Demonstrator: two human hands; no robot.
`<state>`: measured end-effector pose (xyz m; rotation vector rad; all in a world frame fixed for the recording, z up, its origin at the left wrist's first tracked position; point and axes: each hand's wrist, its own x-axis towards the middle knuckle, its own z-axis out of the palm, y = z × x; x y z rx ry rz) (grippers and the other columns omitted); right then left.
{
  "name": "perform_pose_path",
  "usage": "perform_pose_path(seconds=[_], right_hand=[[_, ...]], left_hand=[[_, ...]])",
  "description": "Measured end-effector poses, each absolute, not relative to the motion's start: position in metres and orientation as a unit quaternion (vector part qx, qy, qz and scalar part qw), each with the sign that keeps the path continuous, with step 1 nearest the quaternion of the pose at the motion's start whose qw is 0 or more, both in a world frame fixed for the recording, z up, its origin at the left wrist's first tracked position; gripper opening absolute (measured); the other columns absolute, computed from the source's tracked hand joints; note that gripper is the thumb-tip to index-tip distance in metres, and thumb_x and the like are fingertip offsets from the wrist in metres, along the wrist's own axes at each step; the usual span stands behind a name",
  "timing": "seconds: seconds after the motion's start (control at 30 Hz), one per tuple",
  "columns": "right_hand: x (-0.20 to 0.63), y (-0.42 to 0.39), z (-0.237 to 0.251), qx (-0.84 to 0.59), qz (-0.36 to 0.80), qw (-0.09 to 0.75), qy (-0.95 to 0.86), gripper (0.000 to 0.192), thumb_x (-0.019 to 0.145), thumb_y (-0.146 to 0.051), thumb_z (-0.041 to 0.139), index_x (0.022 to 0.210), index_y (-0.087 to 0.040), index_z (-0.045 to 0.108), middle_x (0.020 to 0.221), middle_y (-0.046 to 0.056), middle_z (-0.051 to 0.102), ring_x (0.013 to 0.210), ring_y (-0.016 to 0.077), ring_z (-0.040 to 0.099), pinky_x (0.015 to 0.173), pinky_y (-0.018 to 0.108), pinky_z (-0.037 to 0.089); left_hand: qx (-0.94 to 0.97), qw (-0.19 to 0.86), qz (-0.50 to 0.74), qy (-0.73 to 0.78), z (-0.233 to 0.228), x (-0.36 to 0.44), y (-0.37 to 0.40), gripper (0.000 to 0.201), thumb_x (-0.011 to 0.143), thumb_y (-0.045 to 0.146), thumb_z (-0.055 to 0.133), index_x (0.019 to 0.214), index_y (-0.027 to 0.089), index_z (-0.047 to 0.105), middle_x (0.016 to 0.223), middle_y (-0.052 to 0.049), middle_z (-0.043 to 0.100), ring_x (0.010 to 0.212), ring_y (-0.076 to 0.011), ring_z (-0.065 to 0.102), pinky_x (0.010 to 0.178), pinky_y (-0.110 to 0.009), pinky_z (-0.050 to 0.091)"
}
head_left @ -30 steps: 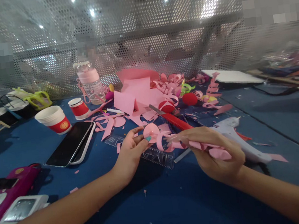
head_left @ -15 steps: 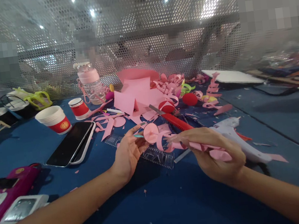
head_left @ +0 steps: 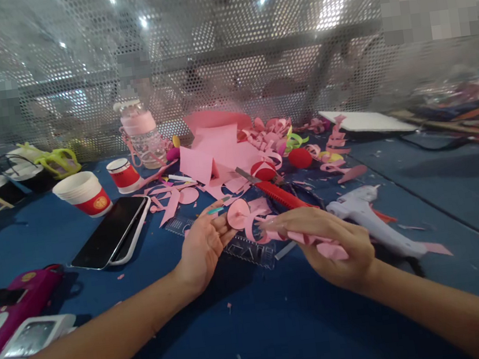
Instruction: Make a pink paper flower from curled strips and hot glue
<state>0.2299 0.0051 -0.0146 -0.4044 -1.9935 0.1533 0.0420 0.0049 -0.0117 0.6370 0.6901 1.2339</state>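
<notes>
My right hand [head_left: 332,244] is closed around a curled pink paper strip [head_left: 299,237], one end of which loops out past the fingertips. Right by that loop is a small round pink paper disc [head_left: 238,214] with a dimple at its middle; whether the two are joined I cannot tell. My left hand [head_left: 204,245] lies palm up at the disc's left side, fingers stretched out and apart, the fingertips close to or under its edge. Below both hands a clear plastic stencil ruler [head_left: 248,251] rests on the blue table.
Behind the hands are a red-handled cutter [head_left: 285,194] and pink paper sheets [head_left: 218,147]. A white glue gun [head_left: 380,223] lies right. To the left are a phone [head_left: 109,233], paper cups [head_left: 84,193] and a purple device [head_left: 22,299]. A bottle [head_left: 140,133] stands at the back.
The fingers of my left hand have opened out a little beside the disc. My right hand, with the paper strip, has shifted slightly left. The whole view has moved slightly.
</notes>
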Motion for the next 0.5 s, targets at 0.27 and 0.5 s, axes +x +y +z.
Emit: perform_pose_path(seconds=[0.27,0.5], right_hand=[[0.2272,0.0017,-0.0083,-0.166,0.04,0.524,-0.834,0.034,0.079,-0.003,0.046,0.109,-0.016,0.057,0.09,0.009,0.068,0.088,0.0198,0.064,0.072,0.033,0.056],[0.2284,0.0039,-0.013,-0.164,0.061,0.536,-0.826,0.038,0.077,0.0,0.047,0.11,-0.016,0.057,0.091,0.009,0.068,0.086,0.0198,0.064,0.07,0.033,0.056]], left_hand=[[0.289,0.71,0.551,0.328,-0.0094,0.0437,0.0054,0.036,0.085,0.029,0.029,0.095,0.011,0.058,0.084,-0.011,0.07,0.088,-0.0214,0.063,0.091,-0.038,0.04],[0.278,0.712,0.546,0.342,-0.0078,0.0437,0.0043,0.038,0.085,0.029,0.028,0.094,0.011,0.059,0.088,-0.011,0.069,0.09,-0.0208,0.062,0.092,-0.037,0.039]])
